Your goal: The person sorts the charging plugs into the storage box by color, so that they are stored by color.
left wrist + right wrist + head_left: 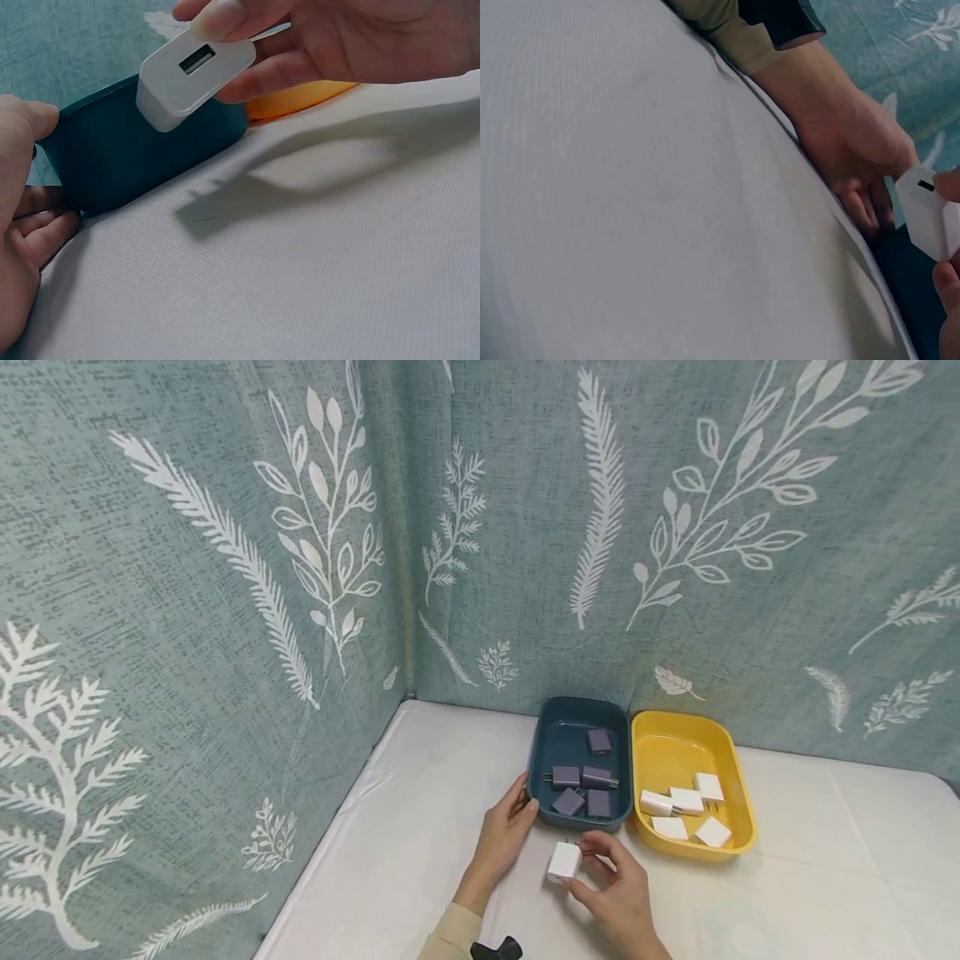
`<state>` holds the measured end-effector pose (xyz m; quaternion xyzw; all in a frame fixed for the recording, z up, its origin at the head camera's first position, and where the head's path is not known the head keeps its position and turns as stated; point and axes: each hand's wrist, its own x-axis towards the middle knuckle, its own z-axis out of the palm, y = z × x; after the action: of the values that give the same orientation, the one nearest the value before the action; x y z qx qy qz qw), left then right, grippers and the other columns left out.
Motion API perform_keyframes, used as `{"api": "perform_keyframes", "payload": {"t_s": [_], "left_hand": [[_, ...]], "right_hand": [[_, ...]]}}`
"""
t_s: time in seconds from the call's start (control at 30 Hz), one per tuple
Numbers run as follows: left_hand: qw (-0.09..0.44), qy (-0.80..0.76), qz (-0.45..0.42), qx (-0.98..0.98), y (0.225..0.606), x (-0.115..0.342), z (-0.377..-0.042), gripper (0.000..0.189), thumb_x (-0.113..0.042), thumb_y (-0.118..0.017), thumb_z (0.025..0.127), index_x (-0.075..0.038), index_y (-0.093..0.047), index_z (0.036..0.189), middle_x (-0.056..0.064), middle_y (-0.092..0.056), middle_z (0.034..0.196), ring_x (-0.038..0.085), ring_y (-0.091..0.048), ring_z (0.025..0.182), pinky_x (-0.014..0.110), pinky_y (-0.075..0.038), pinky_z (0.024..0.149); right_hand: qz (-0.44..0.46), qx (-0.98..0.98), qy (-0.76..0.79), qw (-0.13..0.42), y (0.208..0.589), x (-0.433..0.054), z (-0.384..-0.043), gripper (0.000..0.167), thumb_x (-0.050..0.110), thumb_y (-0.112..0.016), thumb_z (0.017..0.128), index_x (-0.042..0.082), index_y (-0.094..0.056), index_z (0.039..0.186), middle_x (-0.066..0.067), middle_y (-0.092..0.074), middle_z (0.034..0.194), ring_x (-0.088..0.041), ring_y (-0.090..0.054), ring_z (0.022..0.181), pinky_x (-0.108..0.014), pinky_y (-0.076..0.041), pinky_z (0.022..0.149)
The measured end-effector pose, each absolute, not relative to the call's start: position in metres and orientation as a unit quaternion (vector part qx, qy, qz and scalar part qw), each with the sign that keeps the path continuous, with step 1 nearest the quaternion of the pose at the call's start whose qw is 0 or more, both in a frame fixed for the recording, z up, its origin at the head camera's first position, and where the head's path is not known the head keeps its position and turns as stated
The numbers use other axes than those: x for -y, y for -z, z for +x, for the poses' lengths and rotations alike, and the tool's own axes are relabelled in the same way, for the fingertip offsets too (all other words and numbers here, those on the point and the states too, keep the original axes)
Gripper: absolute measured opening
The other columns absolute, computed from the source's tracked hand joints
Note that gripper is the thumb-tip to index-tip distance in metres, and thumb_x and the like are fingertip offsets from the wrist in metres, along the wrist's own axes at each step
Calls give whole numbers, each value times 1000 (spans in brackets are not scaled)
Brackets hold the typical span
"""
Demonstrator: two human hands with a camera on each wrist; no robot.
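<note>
My right hand (618,889) pinches a white USB wall charger (564,862) between thumb and fingers, above the table just in front of the dark blue bin (551,817). The charger's prongs point away from me in the head view, and its USB port (197,58) shows in the left wrist view. With the thumb at the rim and fingers lower on the side, my left hand (501,833) grips the blue bin's near left corner. Several dark purple chargers (597,778) lie inside that bin. The right wrist view cuts off most of my right hand (949,289).
A yellow bin (738,847) stands against the blue bin's right side, with several white chargers (686,800) in it. White cloth (825,860) covers the table. Patterned teal fabric (517,527) hangs behind and to the left.
</note>
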<state>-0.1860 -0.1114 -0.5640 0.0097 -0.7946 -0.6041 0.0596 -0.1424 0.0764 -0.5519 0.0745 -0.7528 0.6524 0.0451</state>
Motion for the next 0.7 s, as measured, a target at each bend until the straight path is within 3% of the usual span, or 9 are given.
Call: {"api": "perform_keyframes", "payload": {"t_s": [0.23,0.7], "left_hand": [[55,606,4,793,532,110,-175,52,-20,-54,100,-6,-40,148,22,-50,143,32,-52,132,38,-46,108],[49,613,1,788,529,109,-172,53,-20,-54,100,-5,-38,149,23,-50,143,32,-52,132,37,-46,107]], "right_hand": [[67,750,-657,43,550,-81,-145,66,-14,-85,56,-3,-61,116,-14,-67,106,-4,-63,94,-16,-57,87],[97,746,-655,72,551,-89,-146,62,-16,-86,53,-7,-63,110,-21,-66,106,-3,-63,94,-20,-59,86]]}}
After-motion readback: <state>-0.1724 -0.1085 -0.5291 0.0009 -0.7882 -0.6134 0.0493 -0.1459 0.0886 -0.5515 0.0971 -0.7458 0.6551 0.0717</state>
